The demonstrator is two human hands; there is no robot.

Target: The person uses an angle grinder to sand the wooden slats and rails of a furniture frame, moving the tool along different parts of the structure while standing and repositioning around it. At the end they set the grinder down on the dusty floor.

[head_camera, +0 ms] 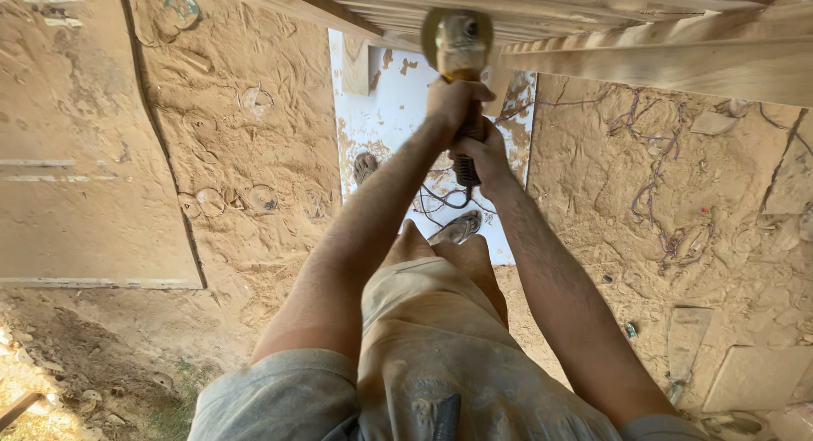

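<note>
We hold an angle grinder (461, 77) out in front of us with both arms stretched, its long body running straight away from us in line with our forearms. Our left hand (456, 101) is clenched round the front of the tool just behind the head, so the round disc guard (457, 36) sits directly beyond those fingers; our right hand (487, 157) is wrapped round the dark rear handle (467, 168), nearer to us and touching the left. The left hand is therefore the one closer to the disc. The disc end lies right against the edge of the pale timber boards (677, 64), which extend away to the right of our fingers. Below the fingers we see a white panel (389, 111) on the sawdust-covered floor (254, 153), a dark cable (440, 200) trailing from the handle, and our sandalled foot (457, 229). Tangled purple cord (652, 187) lies well apart, to the right.
</note>
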